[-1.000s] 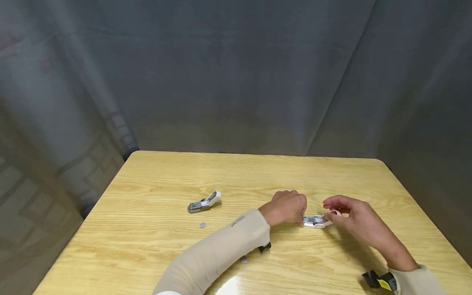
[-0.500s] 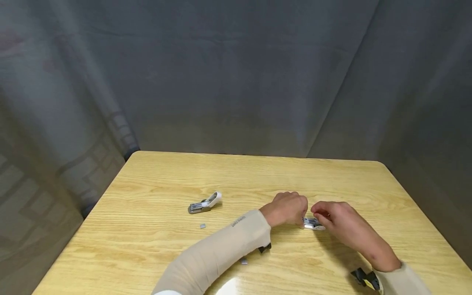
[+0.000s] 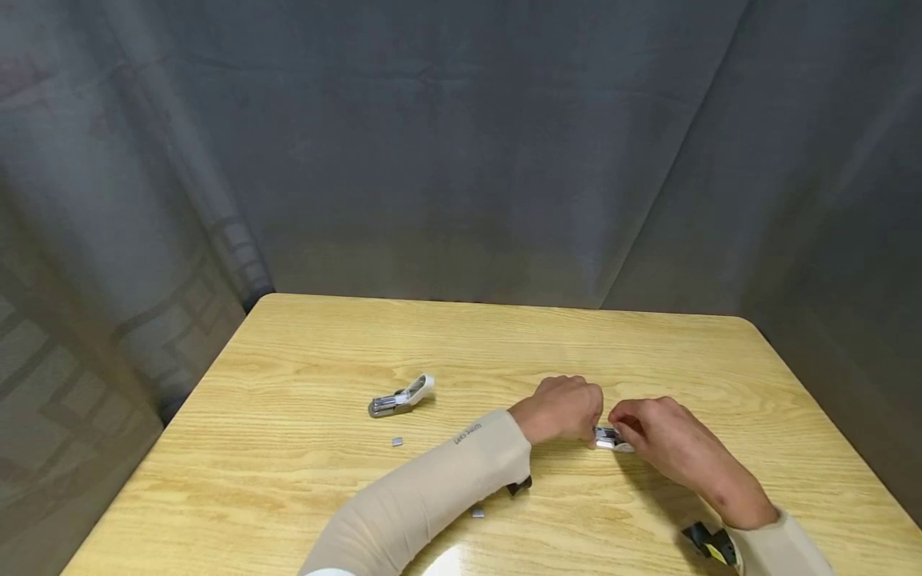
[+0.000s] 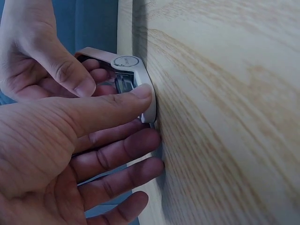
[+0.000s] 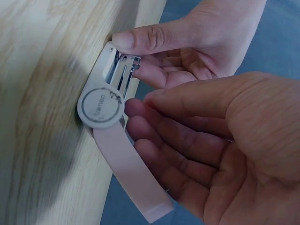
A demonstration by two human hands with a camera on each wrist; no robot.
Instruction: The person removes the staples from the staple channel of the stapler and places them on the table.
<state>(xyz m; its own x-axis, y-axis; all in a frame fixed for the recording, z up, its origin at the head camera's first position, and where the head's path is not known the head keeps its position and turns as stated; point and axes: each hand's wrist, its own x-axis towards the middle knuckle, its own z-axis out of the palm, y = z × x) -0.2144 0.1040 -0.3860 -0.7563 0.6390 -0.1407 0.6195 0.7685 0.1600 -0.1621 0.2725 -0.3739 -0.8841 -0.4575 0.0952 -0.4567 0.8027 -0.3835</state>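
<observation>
My left hand (image 3: 565, 408) pinches the front end of a small pink-and-white stapler (image 5: 101, 105) at the table, with the thumb along its white side in the left wrist view. The stapler's pink handle (image 5: 133, 176) is swung back, baring the metal staple channel (image 5: 124, 75). My right hand (image 3: 666, 432) is bent over the stapler from the right, its thumb and index tips close together beside the channel. I cannot tell whether a small piece is between those tips. Other right fingertips (image 5: 140, 126) reach along the inner side of the stapler.
A second stapler (image 3: 401, 398), white and grey with its top raised, stands left of centre on the wooden table (image 3: 288, 344). Near it lies a small staple strip (image 3: 397, 442). Another strip (image 3: 478, 513) lies beside the left forearm. Dark curtains (image 3: 461, 160) hang behind.
The right hand has moved left, from the stapler's raised handle to over its staple channel, and its fingers have drawn together. The left hand has stayed on the stapler.
</observation>
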